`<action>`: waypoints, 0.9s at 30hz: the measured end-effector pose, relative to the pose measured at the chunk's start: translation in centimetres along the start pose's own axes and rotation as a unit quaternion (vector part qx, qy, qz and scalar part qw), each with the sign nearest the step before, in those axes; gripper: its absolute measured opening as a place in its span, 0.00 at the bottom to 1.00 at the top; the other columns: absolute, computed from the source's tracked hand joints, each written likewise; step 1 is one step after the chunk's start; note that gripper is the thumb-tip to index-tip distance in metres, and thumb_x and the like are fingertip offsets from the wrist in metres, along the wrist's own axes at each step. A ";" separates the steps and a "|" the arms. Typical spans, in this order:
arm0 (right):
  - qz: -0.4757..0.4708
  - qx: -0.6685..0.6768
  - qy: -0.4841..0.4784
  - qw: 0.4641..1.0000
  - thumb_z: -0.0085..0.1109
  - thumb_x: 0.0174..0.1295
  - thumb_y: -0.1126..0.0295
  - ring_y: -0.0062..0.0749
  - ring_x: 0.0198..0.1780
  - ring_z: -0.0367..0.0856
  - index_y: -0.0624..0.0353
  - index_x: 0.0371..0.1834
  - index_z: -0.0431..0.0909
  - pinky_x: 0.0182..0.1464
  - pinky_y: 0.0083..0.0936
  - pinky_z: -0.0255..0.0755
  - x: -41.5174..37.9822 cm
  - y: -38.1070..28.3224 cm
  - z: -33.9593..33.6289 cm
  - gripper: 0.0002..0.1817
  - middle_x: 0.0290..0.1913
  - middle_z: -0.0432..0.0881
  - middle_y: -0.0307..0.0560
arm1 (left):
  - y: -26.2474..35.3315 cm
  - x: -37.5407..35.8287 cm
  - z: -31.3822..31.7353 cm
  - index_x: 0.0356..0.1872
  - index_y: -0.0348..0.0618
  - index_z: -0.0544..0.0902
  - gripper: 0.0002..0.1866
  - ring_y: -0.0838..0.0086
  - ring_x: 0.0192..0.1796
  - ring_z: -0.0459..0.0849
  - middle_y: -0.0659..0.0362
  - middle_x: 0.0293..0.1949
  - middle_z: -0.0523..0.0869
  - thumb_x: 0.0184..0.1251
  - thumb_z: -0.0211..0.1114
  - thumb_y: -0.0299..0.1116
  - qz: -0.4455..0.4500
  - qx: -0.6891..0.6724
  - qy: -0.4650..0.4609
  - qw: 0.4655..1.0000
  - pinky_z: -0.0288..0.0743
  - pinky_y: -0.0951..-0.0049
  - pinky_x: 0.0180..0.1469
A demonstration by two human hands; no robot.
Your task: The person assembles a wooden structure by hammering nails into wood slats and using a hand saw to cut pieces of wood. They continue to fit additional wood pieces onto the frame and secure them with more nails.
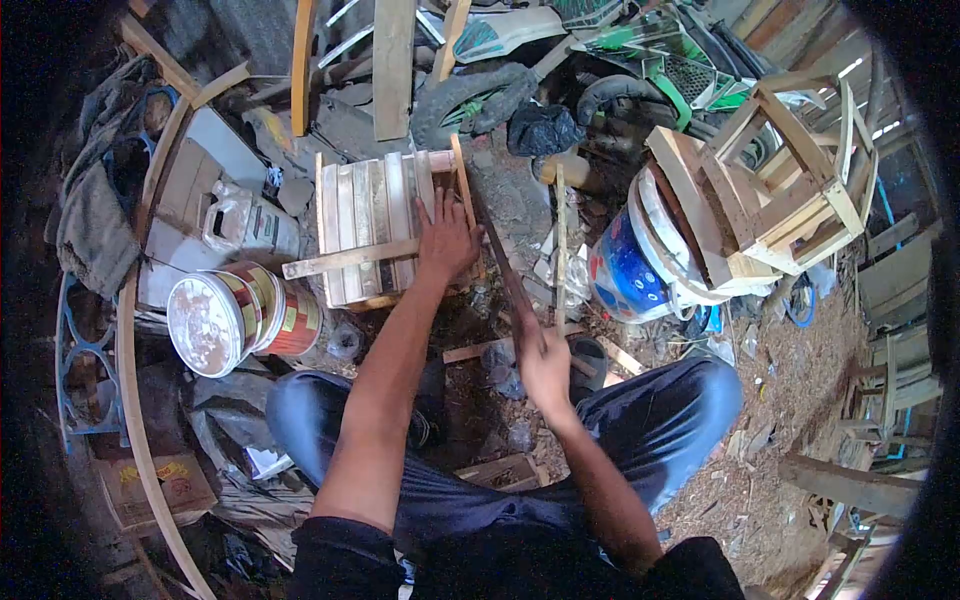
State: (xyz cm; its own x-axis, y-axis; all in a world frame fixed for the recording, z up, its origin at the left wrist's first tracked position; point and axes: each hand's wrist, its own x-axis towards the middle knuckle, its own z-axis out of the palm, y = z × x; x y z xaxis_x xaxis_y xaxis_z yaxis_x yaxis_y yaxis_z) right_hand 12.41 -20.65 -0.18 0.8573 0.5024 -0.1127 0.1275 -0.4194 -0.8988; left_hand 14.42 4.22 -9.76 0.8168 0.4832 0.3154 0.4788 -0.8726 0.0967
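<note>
A slatted wooden box (362, 205) made of pale strips lies in front of me. My left hand (447, 243) lies flat on its right side with fingers stretched over the slats. A loose wooden strip (350, 258) crosses the slats and runs in under that hand. My right hand (546, 372) is closed around the near end of a hand saw (505, 265). The saw's long dark blade points away from me along the box's right edge. Its teeth cannot be made out, and my fingers hide most of the handle.
Paint buckets (205, 325) and a plastic jug (245, 222) stand at the left. On the right, a blue and white bucket (630, 265) bears an angular wooden frame (790, 180). Motorcycle parts (690, 60) and a black bag (543, 130) lie behind; wood scraps litter the ground.
</note>
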 end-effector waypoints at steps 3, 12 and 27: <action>0.021 0.054 0.022 0.998 0.45 0.71 0.55 0.18 0.20 0.60 0.68 0.19 0.71 0.21 0.29 0.55 -2.0 0.2 -0.1 0.28 0.12 0.61 0.38 | 0.3 0.6 -0.9 0.57 0.27 0.67 0.32 0.51 0.74 0.47 0.41 0.68 0.59 0.68 0.45 0.51 -0.009 -0.018 -0.052 0.998 0.31 0.37 0.69; -0.105 0.056 0.065 0.991 0.46 0.69 0.56 0.40 0.26 0.82 0.63 0.47 0.79 0.33 0.36 0.71 -0.6 1.7 0.9 0.21 0.26 0.78 0.65 | 0.4 0.2 -0.7 0.56 0.28 0.66 0.30 0.53 0.73 0.51 0.42 0.67 0.60 0.70 0.44 0.50 -0.006 0.006 -0.028 1.000 0.33 0.40 0.71; -0.037 0.006 0.034 0.999 0.44 0.67 0.49 0.70 0.35 0.75 0.72 0.28 0.79 0.38 0.50 0.67 7.2 1.6 4.5 0.31 0.26 0.77 0.71 | 0.5 3.6 0.7 0.68 0.30 0.53 0.39 0.51 0.75 0.40 0.41 0.72 0.46 0.68 0.45 0.54 -0.162 0.029 0.014 0.986 0.30 0.40 0.70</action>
State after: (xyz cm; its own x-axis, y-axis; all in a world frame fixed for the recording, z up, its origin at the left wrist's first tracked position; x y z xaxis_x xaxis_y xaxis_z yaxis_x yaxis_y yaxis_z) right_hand 16.53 -14.31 -4.29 0.8772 0.4798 -0.0167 0.1868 -0.3732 -0.9087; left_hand 17.80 5.56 -9.30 0.6085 0.7333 0.3033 0.7321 -0.6662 0.1422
